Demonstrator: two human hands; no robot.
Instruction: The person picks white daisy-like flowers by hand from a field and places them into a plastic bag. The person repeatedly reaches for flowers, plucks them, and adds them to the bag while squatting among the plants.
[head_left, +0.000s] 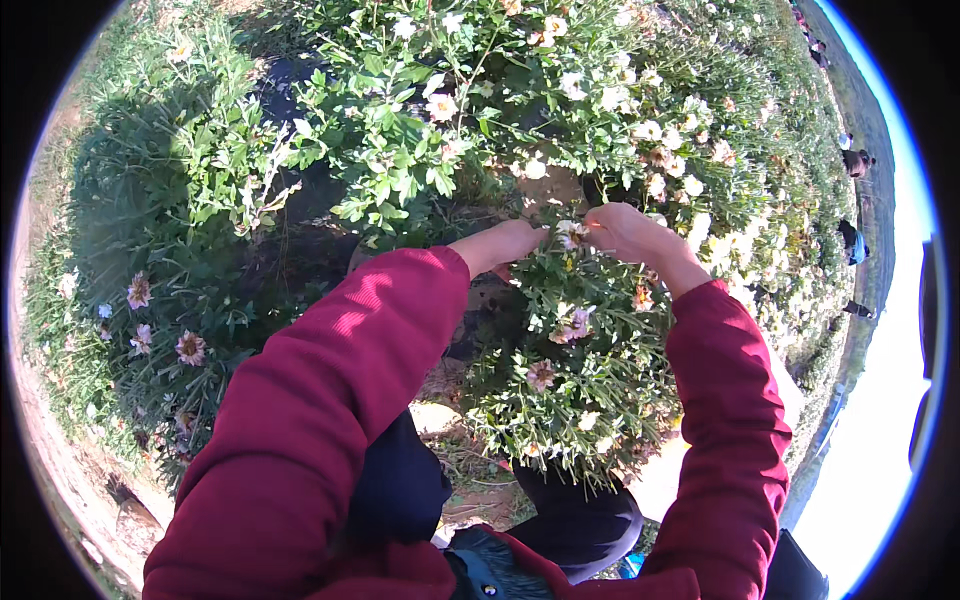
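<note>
A white flower head (571, 234) with a darker centre sits between my two hands, at the top of a leafy flowering bush (592, 375). My right hand (626, 232) is curled, and its fingertips pinch at the flower's right side. From the left, my left hand (506, 244) reaches to the flower's other side; its fingers point towards it and are partly hidden, so its grip is unclear. Below the hands, a pale purple flower (574, 324) and a withered pinkish flower (540, 375) stand among the leaves.
Leafy plants (397, 142) with pale blooms rise ahead, and a shaded bush (191, 300) stands at left. Dark sheeting (315, 195) shows between plants. My bent knees (401, 480) flank bare soil (480, 506). Several distant people (855, 241) are along the right rim.
</note>
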